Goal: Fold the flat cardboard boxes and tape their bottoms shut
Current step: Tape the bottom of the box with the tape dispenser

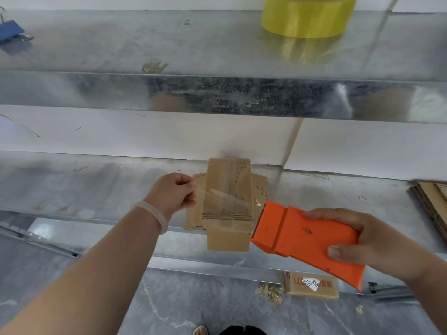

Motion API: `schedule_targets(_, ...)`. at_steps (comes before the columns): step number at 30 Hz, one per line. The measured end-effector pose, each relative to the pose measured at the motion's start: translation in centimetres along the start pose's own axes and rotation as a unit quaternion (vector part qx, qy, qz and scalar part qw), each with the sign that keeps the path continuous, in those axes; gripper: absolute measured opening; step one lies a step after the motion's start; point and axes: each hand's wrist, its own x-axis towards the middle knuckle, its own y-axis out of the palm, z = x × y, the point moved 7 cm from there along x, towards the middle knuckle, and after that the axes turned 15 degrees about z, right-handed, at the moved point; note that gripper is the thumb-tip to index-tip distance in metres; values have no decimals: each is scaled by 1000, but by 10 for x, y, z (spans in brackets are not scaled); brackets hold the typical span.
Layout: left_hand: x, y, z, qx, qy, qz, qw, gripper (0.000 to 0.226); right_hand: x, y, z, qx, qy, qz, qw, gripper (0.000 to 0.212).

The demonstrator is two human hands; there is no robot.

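Observation:
A small folded cardboard box [228, 189] stands on the metal table near its front edge [96, 189], on top of a flat piece of cardboard [262, 187]. A strip of clear tape [217, 197] stretches across the box's top. My left hand [174, 193] pinches the strip's free end just left of the box. My right hand [377, 243] grips an orange tape dispenser [304, 240], whose cutting edge touches the box's right side.
A yellow tape roll [307, 16] sits on the upper shelf, with a blue binder clip [11, 32] at far left. Flat cardboard sheets [433, 204] lie at the right edge. A labelled small box [310, 285] and scraps [269, 292] lie on the floor below.

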Motion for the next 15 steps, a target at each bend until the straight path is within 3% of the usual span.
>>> schedule_targets(10,-20,-12,14,-14,30,-70,997,10,-5,-20,10,-80,55,-1,995,83)
schedule_targets(15,-32,-7,4,-5,60,-82,995,11,-5,-23,12,-95,58,-50,993,51)
